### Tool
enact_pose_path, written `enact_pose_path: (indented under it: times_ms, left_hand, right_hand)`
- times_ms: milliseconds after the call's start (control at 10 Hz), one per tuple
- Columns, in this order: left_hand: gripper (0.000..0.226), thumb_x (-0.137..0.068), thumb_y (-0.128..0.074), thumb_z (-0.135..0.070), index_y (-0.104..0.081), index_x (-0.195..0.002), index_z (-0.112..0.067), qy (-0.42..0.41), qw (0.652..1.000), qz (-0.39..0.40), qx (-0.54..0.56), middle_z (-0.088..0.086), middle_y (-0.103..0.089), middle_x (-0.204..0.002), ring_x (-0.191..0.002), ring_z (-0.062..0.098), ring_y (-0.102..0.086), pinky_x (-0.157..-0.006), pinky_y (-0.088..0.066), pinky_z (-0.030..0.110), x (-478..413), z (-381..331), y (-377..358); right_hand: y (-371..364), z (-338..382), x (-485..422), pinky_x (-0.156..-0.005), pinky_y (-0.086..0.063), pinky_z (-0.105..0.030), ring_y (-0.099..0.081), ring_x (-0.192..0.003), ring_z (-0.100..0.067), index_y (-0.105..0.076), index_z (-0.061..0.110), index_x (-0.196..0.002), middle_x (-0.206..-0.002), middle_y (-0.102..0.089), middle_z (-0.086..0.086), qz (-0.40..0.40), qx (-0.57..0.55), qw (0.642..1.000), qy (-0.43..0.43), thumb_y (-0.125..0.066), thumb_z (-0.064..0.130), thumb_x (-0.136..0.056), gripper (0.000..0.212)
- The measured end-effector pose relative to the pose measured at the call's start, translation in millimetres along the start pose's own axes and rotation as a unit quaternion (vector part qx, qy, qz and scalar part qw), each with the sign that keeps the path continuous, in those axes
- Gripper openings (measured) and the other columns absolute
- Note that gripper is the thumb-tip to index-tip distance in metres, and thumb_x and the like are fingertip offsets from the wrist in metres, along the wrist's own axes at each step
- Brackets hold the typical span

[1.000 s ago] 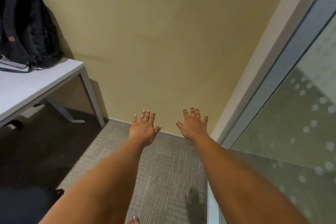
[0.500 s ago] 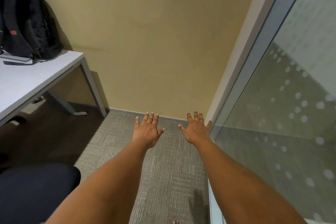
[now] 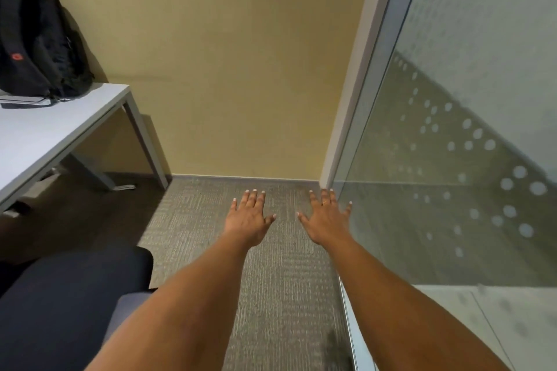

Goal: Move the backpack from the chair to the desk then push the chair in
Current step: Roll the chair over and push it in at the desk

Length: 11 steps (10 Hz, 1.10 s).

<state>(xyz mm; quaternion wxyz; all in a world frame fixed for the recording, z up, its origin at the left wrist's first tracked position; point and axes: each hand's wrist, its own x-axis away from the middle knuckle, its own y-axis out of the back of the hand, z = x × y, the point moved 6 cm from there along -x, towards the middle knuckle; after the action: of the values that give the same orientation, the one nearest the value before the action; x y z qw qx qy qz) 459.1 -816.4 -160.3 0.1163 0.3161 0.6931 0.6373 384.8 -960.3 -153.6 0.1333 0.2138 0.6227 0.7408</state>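
A black backpack with a small red logo stands upright on the white desk at the far left, leaning toward the yellow wall. The dark chair shows at the lower left, its seat in front of the desk and apart from it. My left hand and my right hand are stretched out side by side over the carpet, palms down, fingers spread, holding nothing. Both hands are well to the right of the chair and desk.
A frosted glass partition with white dots runs along the right, close to my right arm. A flat dark device lies on the desk beside the backpack. Grey carpet stretches to the yellow wall ahead.
The view has tilted down and back, so more of the chair seat shows at the lower left. Both hands stay spread and empty, now over the carpet rather than against the wall.
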Motion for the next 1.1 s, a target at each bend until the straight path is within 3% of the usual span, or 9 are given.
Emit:
enact_pose_path:
  times_ms: [600,1100]
  left_hand:
    - [0.066,-0.098,-0.019,-0.048,0.004,-0.149,-0.012,-0.008,1.000,-0.006,-0.006,0.007,0.004,-0.159,-0.146,0.021,0.007,-0.118,0.001,0.043,209,-93,-64]
    - [0.066,-0.098,-0.020,-0.050,0.003,-0.149,-0.015,-0.032,0.999,-0.023,-0.021,0.006,0.003,-0.159,-0.146,0.021,0.007,-0.117,0.000,0.047,350,-63,-74]
  right_hand:
    - [-28,-54,227,-0.110,0.002,-0.058,0.005,-0.143,-0.026,-0.007,0.021,-0.147,-0.157,-0.002,-0.010,-0.014,0.010,1.000,0.015,-0.027,0.054,-0.094,0.065]
    - [-35,-11,369,-0.110,0.001,-0.059,0.005,-0.143,-0.026,-0.008,0.020,-0.147,-0.157,-0.003,-0.010,-0.032,0.014,0.999,-0.011,-0.027,0.054,-0.094,0.065]
